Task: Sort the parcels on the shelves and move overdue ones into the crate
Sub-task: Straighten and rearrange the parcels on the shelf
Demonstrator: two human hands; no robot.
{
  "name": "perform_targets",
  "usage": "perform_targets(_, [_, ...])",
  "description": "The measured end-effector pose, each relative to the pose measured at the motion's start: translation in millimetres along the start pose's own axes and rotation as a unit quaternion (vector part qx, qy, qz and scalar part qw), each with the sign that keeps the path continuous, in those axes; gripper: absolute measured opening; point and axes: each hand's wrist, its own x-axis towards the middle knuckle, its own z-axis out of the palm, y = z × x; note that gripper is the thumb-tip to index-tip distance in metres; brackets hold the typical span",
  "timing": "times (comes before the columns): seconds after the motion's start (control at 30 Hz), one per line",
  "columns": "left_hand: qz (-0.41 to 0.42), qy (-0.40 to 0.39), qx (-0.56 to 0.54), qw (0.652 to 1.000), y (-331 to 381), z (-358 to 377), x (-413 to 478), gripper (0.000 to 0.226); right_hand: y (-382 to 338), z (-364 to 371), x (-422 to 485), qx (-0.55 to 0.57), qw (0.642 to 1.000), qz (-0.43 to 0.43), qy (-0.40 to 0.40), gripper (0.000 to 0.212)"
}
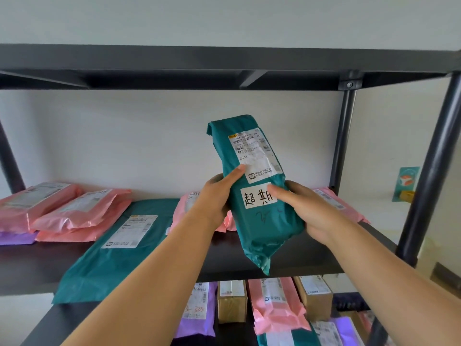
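Observation:
I hold a long teal parcel [254, 221] upright in front of the black shelf [287, 253]. It carries a white shipping label near its top and a white sticker with two handwritten characters at its middle. My left hand [219, 196] grips its left side, thumb across the front. My right hand [301, 208] grips its right side, thumb on the sticker. The crate is not in view.
On the shelf lie a flat teal parcel [119, 240], stacked pink parcels [74, 216] over a purple one at left, and pink parcels [336, 203] behind my hands. The lower shelf holds cardboard boxes [232, 300], pink and purple parcels. Black posts [429, 171] stand at right.

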Motion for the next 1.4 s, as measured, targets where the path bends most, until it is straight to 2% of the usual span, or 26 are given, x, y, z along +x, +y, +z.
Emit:
perform_targets(0.33, [0.009, 0.014, 0.028, 0.999, -2.3, -4.4, -9.6, 0.048, 10.4, 1.7, -8.8, 0.059, 0.998, -0.013, 0.012, 0.031])
perform_targets(0.73, [-0.01, -0.013, 0.011, 1.0, -2.8, -4.0, -28.5, 0.044, 11.0, 2.0, -22.9, 0.044, 0.999, -0.007, 0.015, 0.037])
perform_targets(0.87, [-0.021, -0.025, 0.015, 0.999, -3.0, -0.2, -40.5, 0.038, 11.3, 2.3, -34.6, 0.036, 0.999, -0.008, 0.028, 0.042])
perform_targets(1.0, [-0.026, -0.024, 0.036, 0.999, -2.6, 5.7, -56.6, 0.027, 13.7, -0.8, -49.8, 0.044, 0.998, -0.013, 0.038, 0.059])
perform_targets(1.23, [-0.043, -0.069, -0.003, 0.997, -16.6, 6.7, -79.8, 0.057, 26.3, 3.3, -83.9, 0.083, 0.994, -0.055, 0.031, 0.062])
perform_targets(1.4, [-0.05, -0.09, -0.034, 0.994, -24.9, 2.0, -97.2, 0.057, 31.5, 16.0, -105.4, 0.103, 0.991, -0.074, 0.04, 0.059])
